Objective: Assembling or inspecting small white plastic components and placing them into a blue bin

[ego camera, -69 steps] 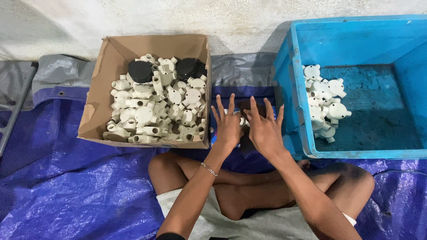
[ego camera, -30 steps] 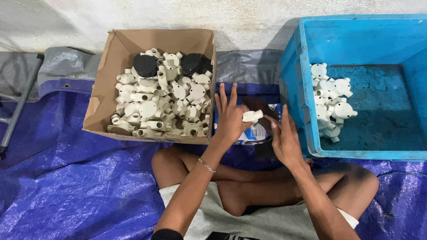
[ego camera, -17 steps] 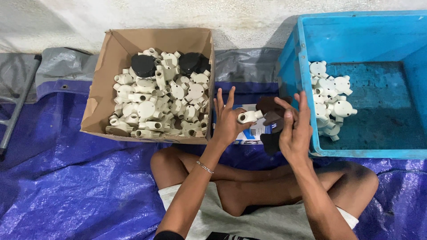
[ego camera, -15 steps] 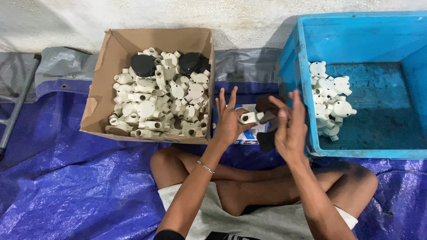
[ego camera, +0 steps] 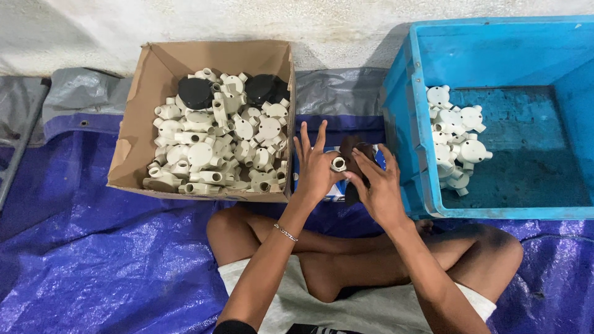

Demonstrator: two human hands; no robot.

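Sitting at frame centre, between both hands: a small cream pipe fitting (ego camera: 338, 164), round opening facing up, with a dark brown lid (ego camera: 355, 156) just right of it. Left hand (ego camera: 315, 167) spread wide, fingers fanned upward, fitting pinched at thumb side. Right hand (ego camera: 377, 185) loosely curled, fingertips pressing on the lid, covering its lower part. Cardboard box (ego camera: 133, 148) at upper left, heaped with cream fittings and two black lids, its right wall just beside the left hand. Blue plastic tub (ego camera: 408, 130) at right, a small cluster of fittings inside, its left wall near the right hand. Narrow gap between box and tub; blue tarp (ego camera: 93, 260) open across lower left.
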